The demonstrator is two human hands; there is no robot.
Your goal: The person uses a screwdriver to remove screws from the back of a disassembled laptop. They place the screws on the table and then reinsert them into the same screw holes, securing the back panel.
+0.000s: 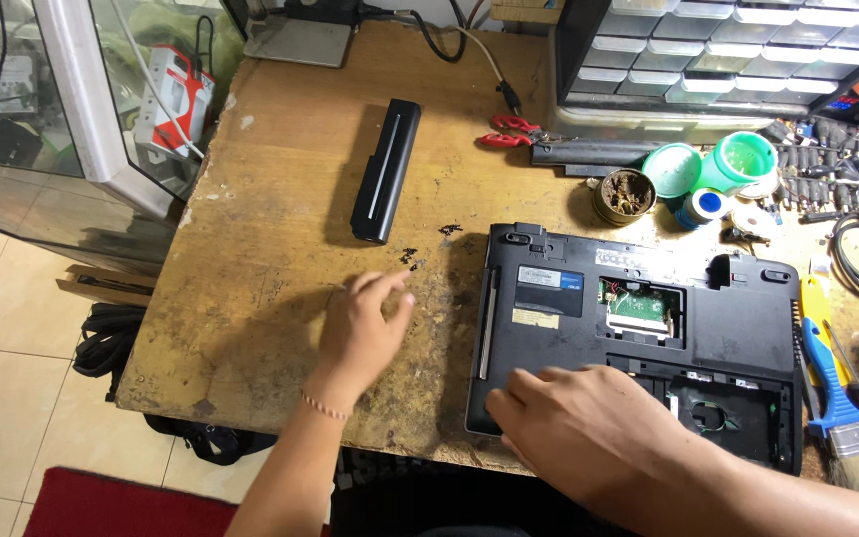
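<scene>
Right hand [589, 423] flat on upturned black laptop [638, 343], left hand [362, 326] on worn wooden table [270, 249], black battery [386, 170] apart

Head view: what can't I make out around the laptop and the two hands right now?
- Laptop: near left corner hidden under the right hand.
- Left hand: whatever its fingertips pinch is too small to tell.
- Paintbrush: bristle tips cut by the frame's right edge.
- Drawer cabinet: contents too blurred.

Laptop base [638, 338]: black, green circuit board
Battery [386, 169]: black
Workbench [280, 199]: worn brown wood
Pliers [507, 132]: red handles
Brush [832, 393]: blue handle, pale bristles
Tubs [738, 159]: mint green
</scene>
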